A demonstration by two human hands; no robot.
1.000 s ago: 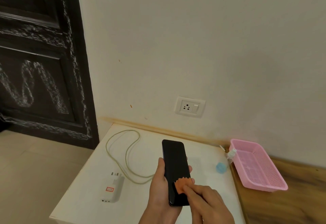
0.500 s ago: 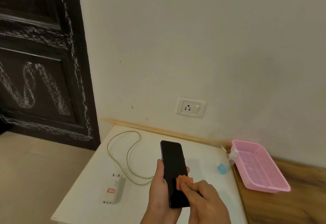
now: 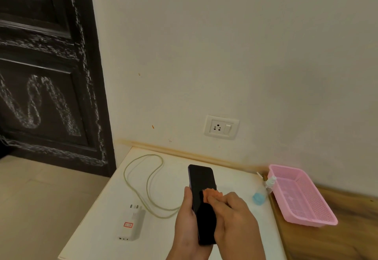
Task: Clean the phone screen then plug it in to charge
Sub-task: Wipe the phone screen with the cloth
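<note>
Fingers (image 3: 225, 200) of right hand (image 3: 238, 216) bunched, pinching orange cloth (image 3: 212, 194) onto phone (image 3: 201, 180) screen; left hand (image 3: 185, 221) grips phone underneath, steadying it. Charger (image 3: 131, 224) lies left of fingers, unplugged, for later.

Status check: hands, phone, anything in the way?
Left hand grips phone. Right hand pinches orange cloth on screen. Charger unplugged on table. Socket unobstructed.

Home room, wall socket (image 3: 221, 127), chalked wooden door (image 3: 47, 71)
</note>
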